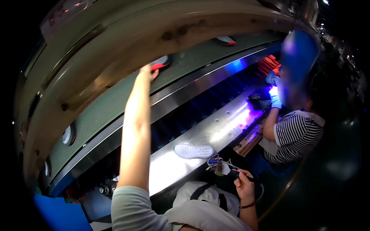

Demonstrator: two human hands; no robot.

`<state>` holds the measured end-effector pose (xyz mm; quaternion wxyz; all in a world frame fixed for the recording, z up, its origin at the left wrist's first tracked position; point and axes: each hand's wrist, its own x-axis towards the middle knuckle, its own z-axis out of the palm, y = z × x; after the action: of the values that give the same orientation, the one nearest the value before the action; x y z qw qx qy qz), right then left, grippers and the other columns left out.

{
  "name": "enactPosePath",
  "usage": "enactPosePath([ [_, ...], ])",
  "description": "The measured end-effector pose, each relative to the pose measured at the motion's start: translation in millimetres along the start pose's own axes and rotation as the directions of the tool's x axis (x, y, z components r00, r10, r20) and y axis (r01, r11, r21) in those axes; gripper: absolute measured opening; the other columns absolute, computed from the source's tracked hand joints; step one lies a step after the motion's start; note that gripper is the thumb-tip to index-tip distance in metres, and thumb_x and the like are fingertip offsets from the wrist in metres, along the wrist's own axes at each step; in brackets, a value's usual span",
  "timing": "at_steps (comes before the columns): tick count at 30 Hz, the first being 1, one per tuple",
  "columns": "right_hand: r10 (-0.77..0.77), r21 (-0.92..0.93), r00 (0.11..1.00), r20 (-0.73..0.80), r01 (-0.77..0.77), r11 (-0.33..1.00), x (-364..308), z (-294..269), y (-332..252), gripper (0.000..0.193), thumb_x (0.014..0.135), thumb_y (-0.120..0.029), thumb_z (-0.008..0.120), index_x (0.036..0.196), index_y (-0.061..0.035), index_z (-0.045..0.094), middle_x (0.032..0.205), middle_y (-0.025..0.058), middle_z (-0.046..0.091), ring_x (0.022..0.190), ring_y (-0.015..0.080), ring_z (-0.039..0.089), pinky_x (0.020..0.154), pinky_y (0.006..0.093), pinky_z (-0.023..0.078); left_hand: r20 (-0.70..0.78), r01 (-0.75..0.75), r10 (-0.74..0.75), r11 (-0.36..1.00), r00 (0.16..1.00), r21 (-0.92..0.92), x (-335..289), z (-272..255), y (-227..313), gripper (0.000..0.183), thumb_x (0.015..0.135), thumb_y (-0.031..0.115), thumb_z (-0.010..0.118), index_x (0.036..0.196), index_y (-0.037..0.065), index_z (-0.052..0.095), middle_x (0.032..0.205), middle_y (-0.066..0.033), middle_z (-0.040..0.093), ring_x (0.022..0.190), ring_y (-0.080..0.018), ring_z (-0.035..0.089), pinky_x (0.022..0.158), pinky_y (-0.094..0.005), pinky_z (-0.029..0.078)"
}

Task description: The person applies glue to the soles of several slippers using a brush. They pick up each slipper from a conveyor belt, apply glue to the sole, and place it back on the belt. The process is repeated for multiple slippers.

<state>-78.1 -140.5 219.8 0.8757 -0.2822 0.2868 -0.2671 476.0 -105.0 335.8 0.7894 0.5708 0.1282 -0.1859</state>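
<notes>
My left arm stretches over the metal bench to a green conveyor belt. There my left hand (149, 71) is closed on the edge of a grey shoe sole (159, 62) with a red rim; most of its fingers are hidden. Low in the view, my right hand (244, 185) pinches the dark handle of a brush (233, 173). The brush head looks brown and whitish, beside a small tangle of pale cords and a blue piece (212, 161). A white shoe sole (194, 151) dotted with small marks lies flat on the bench, left of the brush.
More soles ride the conveyor belt (185, 65), one red-tipped (226, 40) farther along. A steel rail (169, 94) separates belt and bench (169, 165). At right, a gloved co-worker (295, 131) in stripes handles a dark item under violet light. A blue bin (61, 211) stands lower left.
</notes>
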Motion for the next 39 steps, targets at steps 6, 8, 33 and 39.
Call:
enactPosePath([
  [6, 0.118, -0.048, 0.991, 0.062, -0.115, 0.992, 25, 7, 3, 0.012, 0.082, -0.003, 0.049, 0.091, 0.0009, 0.056, 0.092, 0.0175, 0.06, 0.052, 0.0093, 0.048, 0.048, 0.0203, 0.039, 0.492, -0.24, 0.173, 0.968, 0.853, 0.077, -39, -98, 20, 0.002, 0.074, 0.001, 0.051, 0.074, 0.002, 0.053, 0.068, -0.0067, 0.05, 0.062, -0.0156, 0.051, 0.052, -0.0255, 0.043],
  [8, 0.147, -0.091, 0.977, 0.156, -0.134, 0.987, 39, 16, 7, 0.012, 0.082, -0.003, 0.05, 0.091, 0.0012, 0.056, 0.092, 0.0159, 0.06, 0.052, 0.0092, 0.048, 0.048, 0.0197, 0.039, 0.549, -0.29, 0.24, 0.957, 0.801, 0.005, -92, -139, 20, 0.008, 0.076, 0.003, 0.054, 0.081, -0.003, 0.052, 0.079, -0.0099, 0.053, 0.072, -0.0173, 0.053, 0.066, -0.0282, 0.044],
  [33, 0.224, -0.121, 0.916, 0.331, -0.194, 0.973, 80, 72, 37, 0.019, 0.081, -0.009, 0.055, 0.098, 0.0002, 0.054, 0.085, 0.0042, 0.058, 0.052, 0.0043, 0.044, 0.049, 0.0164, 0.035, 0.227, -0.414, 0.401, 0.91, 0.887, 0.009, -290, -255, -115, 0.045, 0.075, 0.019, 0.055, 0.112, 0.0, 0.037, 0.102, -0.0136, 0.047, 0.087, -0.0238, 0.052, 0.076, -0.0355, 0.045],
  [39, 0.17, -0.092, 0.921, 0.349, -0.147, 0.985, 75, 60, 34, 0.019, 0.082, -0.009, 0.055, 0.099, -0.0001, 0.055, 0.087, 0.0047, 0.058, 0.057, 0.0047, 0.046, 0.052, 0.0156, 0.038, 0.424, -0.366, 0.442, 0.896, 0.791, -0.252, -292, -254, -116, 0.064, 0.075, 0.033, 0.055, 0.123, 0.004, 0.024, 0.119, -0.0148, 0.033, 0.103, -0.028, 0.043, 0.084, -0.0413, 0.039],
])
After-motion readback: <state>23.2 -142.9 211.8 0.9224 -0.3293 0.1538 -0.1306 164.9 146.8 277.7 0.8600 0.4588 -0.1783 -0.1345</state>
